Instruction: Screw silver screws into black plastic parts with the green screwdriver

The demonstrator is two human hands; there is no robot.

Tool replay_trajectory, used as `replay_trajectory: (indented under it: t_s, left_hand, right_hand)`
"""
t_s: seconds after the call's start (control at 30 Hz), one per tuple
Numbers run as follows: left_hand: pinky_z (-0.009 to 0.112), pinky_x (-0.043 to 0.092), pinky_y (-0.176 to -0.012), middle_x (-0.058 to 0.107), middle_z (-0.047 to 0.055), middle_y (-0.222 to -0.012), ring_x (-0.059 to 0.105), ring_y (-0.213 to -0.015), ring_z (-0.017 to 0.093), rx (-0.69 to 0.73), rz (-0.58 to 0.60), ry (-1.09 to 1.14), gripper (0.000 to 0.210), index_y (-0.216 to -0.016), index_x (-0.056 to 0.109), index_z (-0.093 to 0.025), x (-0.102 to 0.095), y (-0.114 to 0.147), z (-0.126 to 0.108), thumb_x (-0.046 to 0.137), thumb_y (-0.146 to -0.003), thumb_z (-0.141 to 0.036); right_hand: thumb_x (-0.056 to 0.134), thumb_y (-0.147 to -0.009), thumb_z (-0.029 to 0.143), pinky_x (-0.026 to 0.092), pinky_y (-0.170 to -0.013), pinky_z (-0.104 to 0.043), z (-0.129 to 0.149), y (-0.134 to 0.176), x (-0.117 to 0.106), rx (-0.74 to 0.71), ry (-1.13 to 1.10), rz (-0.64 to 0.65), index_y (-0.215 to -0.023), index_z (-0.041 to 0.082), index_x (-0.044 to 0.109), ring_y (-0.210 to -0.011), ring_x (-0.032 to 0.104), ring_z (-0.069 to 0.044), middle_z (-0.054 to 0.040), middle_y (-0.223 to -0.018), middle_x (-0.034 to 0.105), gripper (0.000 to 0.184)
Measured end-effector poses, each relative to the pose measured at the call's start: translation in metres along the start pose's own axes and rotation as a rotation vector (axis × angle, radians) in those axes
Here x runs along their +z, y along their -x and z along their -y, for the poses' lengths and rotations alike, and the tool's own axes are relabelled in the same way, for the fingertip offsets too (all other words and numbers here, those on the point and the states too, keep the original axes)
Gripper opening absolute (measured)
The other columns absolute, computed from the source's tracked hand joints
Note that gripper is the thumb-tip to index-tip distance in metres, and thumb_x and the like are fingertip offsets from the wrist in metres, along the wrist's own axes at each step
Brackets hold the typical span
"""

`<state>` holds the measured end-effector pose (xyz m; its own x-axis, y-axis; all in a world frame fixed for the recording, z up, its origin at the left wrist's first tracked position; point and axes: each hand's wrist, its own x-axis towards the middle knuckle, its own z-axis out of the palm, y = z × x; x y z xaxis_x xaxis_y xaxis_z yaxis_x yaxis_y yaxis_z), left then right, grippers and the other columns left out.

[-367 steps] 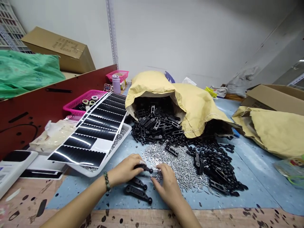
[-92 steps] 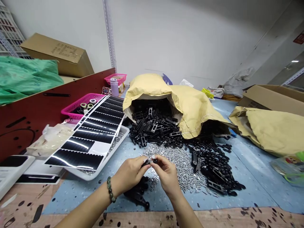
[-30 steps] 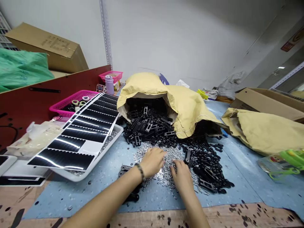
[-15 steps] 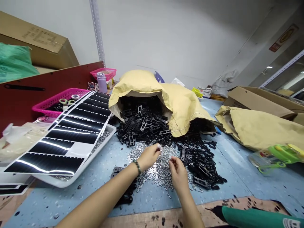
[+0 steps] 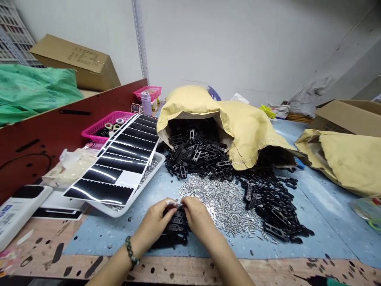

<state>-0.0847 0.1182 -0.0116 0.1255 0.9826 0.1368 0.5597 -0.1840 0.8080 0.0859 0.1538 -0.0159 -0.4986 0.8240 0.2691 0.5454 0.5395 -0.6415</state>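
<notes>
My left hand [image 5: 154, 222], with a beaded bracelet [image 5: 130, 250] at the wrist and white wrapping on a fingertip, is pinched closed near the front of the table. Close beside it, my right hand [image 5: 198, 216] is closed too, its fingertips almost meeting the left ones. Whatever they hold is too small and hidden to name. Between and below the hands lie several flat black slotted pieces [image 5: 175, 227] in a row. Just to the right spreads a heap of small silver screws [image 5: 238, 210], with silver nuts [image 5: 192, 186] at its left side.
Black parts [image 5: 199, 153] spill from a yellow paper sack [image 5: 190, 97]; more black parts [image 5: 276, 206] lie right. On the left, printed black sheets [image 5: 125, 159] rest over a white tray [image 5: 119, 213] of small metal pieces. Behind are a pink basket [image 5: 92, 133] and a purple bottle [image 5: 146, 104].
Both hands have moved from the screws and nuts to the row of black pieces and come together there. The view has turned left, and the green tool has nearly left it.
</notes>
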Motion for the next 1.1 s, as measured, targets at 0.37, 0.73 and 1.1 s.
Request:
replay_trajectory:
  t_s: [0.37, 0.73, 1.1]
  left_hand:
    - [0.039, 0.045, -0.078, 0.064, 0.002, -0.083, 0.059, -0.083, 0.022, 0.188, -0.003, -0.271, 0.014, -0.083, 0.056, -0.021, 0.025, -0.001, 0.002, 0.047, -0.087, -0.011]
    - [0.039, 0.045, -0.083, 0.063, 0.006, -0.103, 0.056, -0.096, 0.021, 0.329, 0.092, -0.377, 0.017, -0.099, 0.059, -0.018, 0.022, -0.026, -0.032, 0.044, -0.093, -0.012]
    - [0.044, 0.049, -0.087, 0.06, 0.007, -0.113, 0.059, -0.1, 0.022, 0.344, 0.259, -0.395, 0.021, -0.109, 0.059, -0.016, 0.132, -0.11, -0.076, 0.057, -0.092, -0.029]
  right_hand:
    - [0.045, -0.089, 0.009, 0.046, -0.079, -0.032, -0.009, 0.001, -0.013, -0.037, 0.096, 0.044, -0.107, 0.021, 0.054, -0.085, 0.061, -0.019, -0.0052, -0.095, 0.066, 0.023]
    - [0.051, -0.08, 0.015, 0.045, -0.074, -0.038, -0.104, 0.047, -0.075, 0.412, 0.46, -0.251, -0.084, 0.019, 0.059, -0.083, 0.059, -0.028, -0.0094, -0.085, 0.062, 0.01]
    - [0.041, -0.087, 0.03, 0.046, -0.075, -0.039, -0.106, 0.063, -0.08, 0.356, 0.274, -0.388, -0.083, 0.018, 0.059, -0.079, 0.059, -0.025, -0.01, -0.083, 0.062, 0.022]
